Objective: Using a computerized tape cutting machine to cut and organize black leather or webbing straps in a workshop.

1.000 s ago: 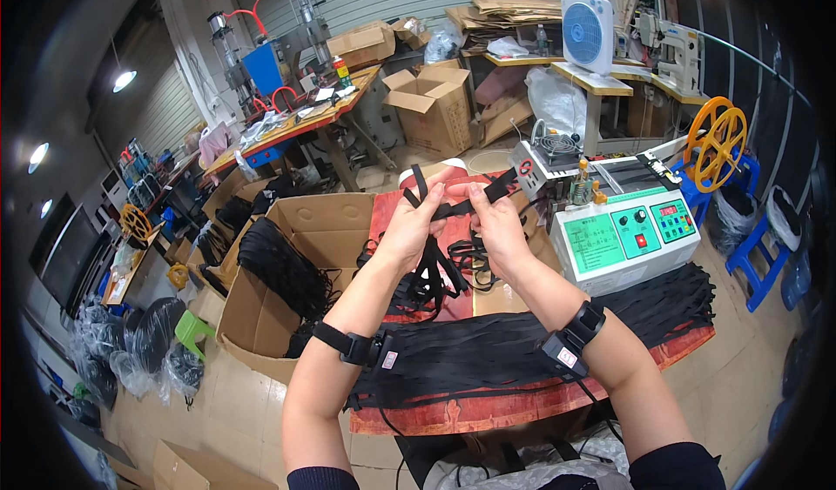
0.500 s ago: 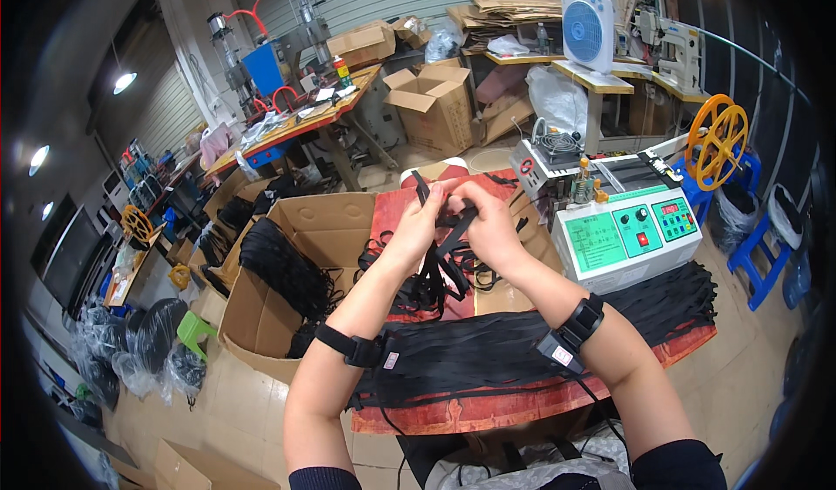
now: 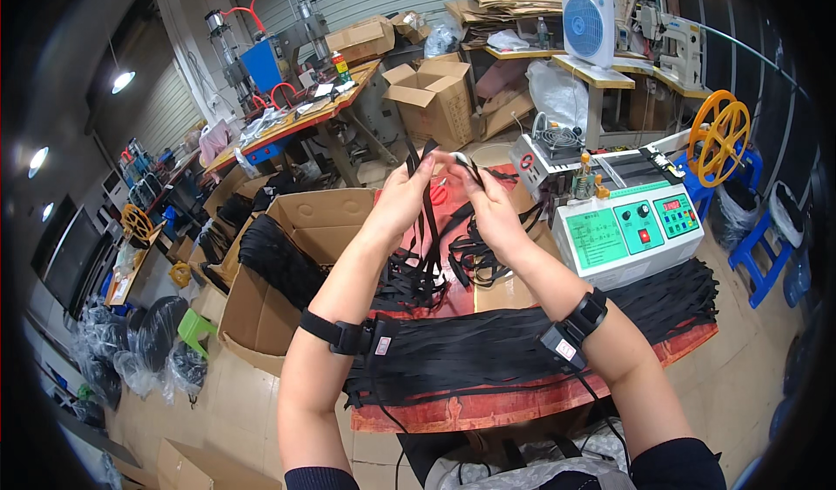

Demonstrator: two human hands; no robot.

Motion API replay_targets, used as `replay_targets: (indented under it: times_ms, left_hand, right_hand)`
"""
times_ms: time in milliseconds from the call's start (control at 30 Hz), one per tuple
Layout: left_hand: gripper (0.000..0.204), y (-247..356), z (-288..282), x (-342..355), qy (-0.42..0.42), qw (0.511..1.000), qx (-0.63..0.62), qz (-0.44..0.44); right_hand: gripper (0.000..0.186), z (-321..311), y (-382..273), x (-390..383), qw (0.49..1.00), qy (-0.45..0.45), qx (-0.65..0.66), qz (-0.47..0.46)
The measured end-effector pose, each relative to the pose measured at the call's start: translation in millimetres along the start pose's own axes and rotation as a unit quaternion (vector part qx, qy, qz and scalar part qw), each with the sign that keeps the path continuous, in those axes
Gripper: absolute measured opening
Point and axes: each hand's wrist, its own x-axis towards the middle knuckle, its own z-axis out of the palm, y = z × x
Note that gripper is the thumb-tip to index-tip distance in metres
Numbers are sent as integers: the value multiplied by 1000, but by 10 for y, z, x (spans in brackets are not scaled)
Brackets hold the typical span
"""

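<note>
Black flat straps hang from both raised hands above the red-topped table (image 3: 470,415). My left hand (image 3: 406,198) is closed on a black strap (image 3: 427,220), its ends dangling below. Fingers of my right hand (image 3: 494,218) pinch another strap section, which passes over the fingertips; whether both sections are one strap I cannot tell. Beneath the hands lies a loose tangle of straps (image 3: 407,286). A red looped thing (image 3: 438,196) shows between my hands. Nearer me, a long bundle of black straps (image 3: 470,351) stretches across the table.
At the left an open cardboard box (image 3: 252,320) holds black bundles. A white-and-green control machine (image 3: 627,229) stands on the right, with a yellow reel (image 3: 718,137) behind it. Farther back are another cardboard box (image 3: 433,103) and a workbench (image 3: 300,117). Cables run from my forearm bands.
My hands have moved apart from each other, the left one going left and upward. Straps now hang separately from them, and the tangle below shows more.
</note>
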Motion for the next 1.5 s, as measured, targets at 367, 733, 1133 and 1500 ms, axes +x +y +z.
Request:
replay_targets:
  times_ms: [367,733,1133,1500]
  left_hand:
    - [37,541,43,125,7,978,184,-97]
    - [25,-616,-298,-157,-38,928,370,10]
    - [16,-832,-2218,-582,238,757,605,68]
    - [16,-1153,-2070,-1942,9,681,732,-27]
  right_hand:
    - [40,52,-330,246,902,-254,328,118]
    - [43,-565,-1264,650,965,10,264,6]
    - [22,-5164,-798,-255,905,299,304,-4]
    - [15,-5469,-224,-1761,867,455,153,132]
